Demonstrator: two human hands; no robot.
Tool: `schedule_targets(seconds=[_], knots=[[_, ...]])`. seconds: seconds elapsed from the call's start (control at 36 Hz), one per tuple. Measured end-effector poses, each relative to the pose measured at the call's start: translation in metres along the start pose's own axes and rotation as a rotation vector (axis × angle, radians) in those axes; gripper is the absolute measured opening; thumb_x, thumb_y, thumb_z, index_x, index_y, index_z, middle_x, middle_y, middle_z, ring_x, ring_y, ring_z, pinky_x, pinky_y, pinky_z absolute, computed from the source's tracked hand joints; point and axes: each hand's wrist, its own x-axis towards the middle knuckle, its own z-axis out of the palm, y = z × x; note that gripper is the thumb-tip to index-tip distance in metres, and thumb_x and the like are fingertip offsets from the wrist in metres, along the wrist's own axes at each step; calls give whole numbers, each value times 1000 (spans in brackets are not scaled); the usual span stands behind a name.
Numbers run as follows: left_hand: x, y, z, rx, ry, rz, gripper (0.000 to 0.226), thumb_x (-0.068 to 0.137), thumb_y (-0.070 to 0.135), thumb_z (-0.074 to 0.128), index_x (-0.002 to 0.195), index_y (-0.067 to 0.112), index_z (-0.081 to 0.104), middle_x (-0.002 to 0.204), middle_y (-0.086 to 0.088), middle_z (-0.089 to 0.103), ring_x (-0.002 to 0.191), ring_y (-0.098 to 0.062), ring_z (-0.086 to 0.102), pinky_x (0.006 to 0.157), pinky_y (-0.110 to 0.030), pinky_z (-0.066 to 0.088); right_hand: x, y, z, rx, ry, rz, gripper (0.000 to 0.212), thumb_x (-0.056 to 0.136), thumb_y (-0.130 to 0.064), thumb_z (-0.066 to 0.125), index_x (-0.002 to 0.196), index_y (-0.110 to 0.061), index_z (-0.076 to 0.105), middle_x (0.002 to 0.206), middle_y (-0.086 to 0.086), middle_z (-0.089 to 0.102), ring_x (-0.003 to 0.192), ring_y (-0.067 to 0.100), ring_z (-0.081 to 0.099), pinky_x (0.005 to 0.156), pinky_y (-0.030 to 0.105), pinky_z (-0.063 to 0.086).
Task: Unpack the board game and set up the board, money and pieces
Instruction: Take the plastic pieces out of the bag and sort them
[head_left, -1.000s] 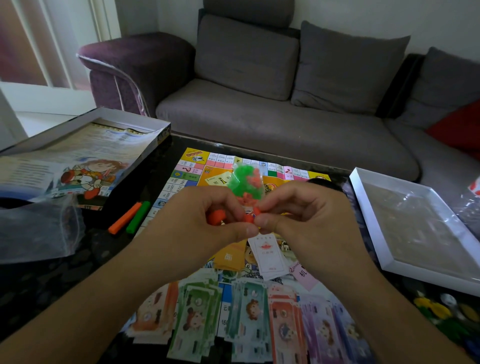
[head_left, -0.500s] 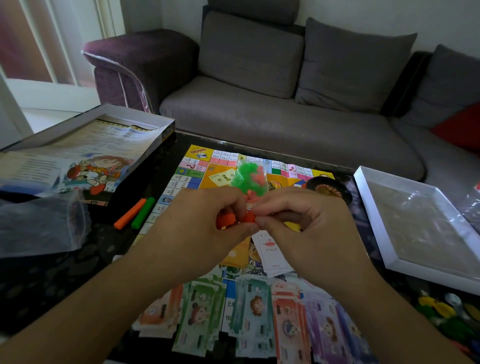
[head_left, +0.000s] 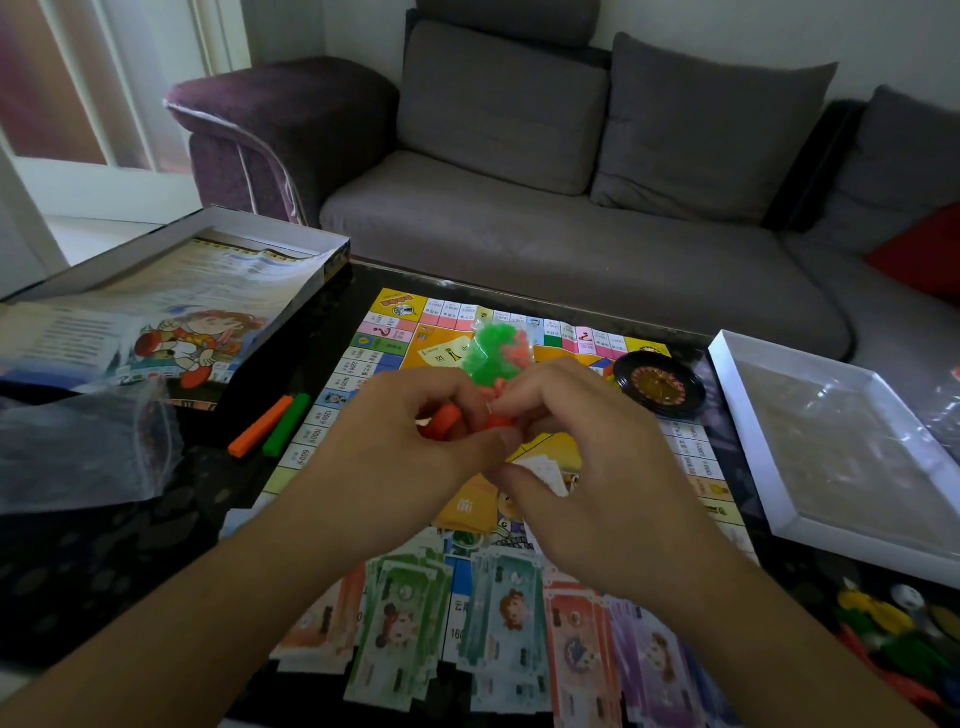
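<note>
Together, the left hand (head_left: 415, 441) and right hand (head_left: 587, 467) meet knuckles-up above the game board (head_left: 363, 364), fingers curled, pinching a small clear bag (head_left: 491, 353) of green and orange pieces between them.

Both hands (head_left: 498, 447) around pieces bag (head_left: 493, 351)

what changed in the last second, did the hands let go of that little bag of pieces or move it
No. Both hands, left hand and right hand, keep their grip on the bag of pieces above the board, only working its lower end. The money, sticks and spinner stayed put.
</note>
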Motion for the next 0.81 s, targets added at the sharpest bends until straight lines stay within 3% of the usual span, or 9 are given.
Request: schedule_targets(seconds=[0.14,0.31,0.39,0.44,0.5,0.56,0.61,0.67,0.81], knots=[[0,-1,7,-186,-56,-134,23,89,21,79,81,2,70,49,18,46,40,2,44,45,-6,34,-2,2,2,-94,61,-26,18,87,-3,80,96,-13,68,95,-4,63,86,13,63,86,34,55],[1,1,6,-192,-155,-146,21,92,22,75,85,2,70,45,21,49,39,3,48,44,-5,34,-3,0,1,-61,147,16,25,79,6,83,90,-14,73,90,-7,65,81,12,66,67,33,57],[0,3,0,-232,-224,-202,14,95,23,72,90,9,72,52,11,41,42,-6,37,46,-19,34,-2,0,-3,-22,172,102,29,77,6,85,89,-18,73,90,-11,66,84,11,67,73,26,59],[1,5,-3,-326,-286,-255,9,97,12,66,96,8,74,60,1,35,49,-10,33,48,-22,31,0,-1,-6,21,175,166,29,79,1,85,89,-22,70,93,-13,66,90,10,68,73,27,59],[2,6,-3,-389,-331,-276,19,99,3,60,97,11,77,71,-10,34,57,-14,32,51,-25,29,2,-2,-10,74,175,209,32,81,-1,84,90,-26,67,94,-12,66,93,12,68,72,29,59],[3,4,-1,-378,-343,-262,23,101,0,56,100,9,76,74,-10,46,59,-12,38,52,-24,32,4,-1,-12,147,168,237,33,82,-1,84,94,-28,68,96,-11,66,92,15,70,71,33,62],[3,4,0,-277,-358,-216,22,104,2,53,99,10,72,66,4,58,56,-7,43,53,-21,37,5,1,-13,222,150,265,30,81,-2,86,94,-26,73,100,-9,67,92,18,72,74,37,63],[2,5,0,-183,-377,-164,23,106,6,52,93,11,70,59,10,57,51,-5,43,52,-19,37,5,2,-12,278,139,305,29,79,-2,87,93,-25,76,101,-6,69,93,19,73,77,39,64],[-1,6,-1,-196,-414,-197,21,107,17,54,102,-2,59,67,-3,45,51,-10,34,49,-22,32,5,0,-11,420,108,341,34,82,9,81,99,-20,79,105,-1,75,97,17,75,85,37,64]])
